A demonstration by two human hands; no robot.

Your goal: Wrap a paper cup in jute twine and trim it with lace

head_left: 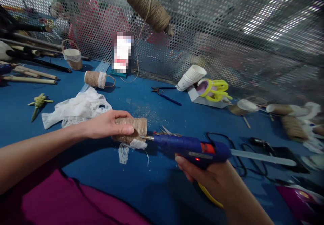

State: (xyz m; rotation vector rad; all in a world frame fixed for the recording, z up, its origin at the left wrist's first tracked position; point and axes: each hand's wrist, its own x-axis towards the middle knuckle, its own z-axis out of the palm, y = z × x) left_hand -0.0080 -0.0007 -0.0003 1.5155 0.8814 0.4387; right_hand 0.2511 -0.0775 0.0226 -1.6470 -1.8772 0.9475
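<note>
My left hand (111,124) is wrapped round a twine-covered cup (140,125) lying on its side, thumb on top. A strip of white lace (138,144) runs along the cup's lower side, and its loose end hangs down below. In my right hand (202,172) is a blue hot glue gun (177,144) with a red light on. Its metal nozzle points left and meets the cup near the lace; whether it touches cannot be made out. A long glue stick (263,158) sticks out of the gun's back. Behind my left forearm lies a heap of white lace (81,107).
Pliers (165,93), stacked paper cups (191,77) and a box with yellow-handled scissors (215,90) lie farther back. Small twine baskets (95,79) stand left. Scissors (167,130) lie behind the gun. A black cord (243,171) loops at right. A twine spool (149,7) hangs on the mesh.
</note>
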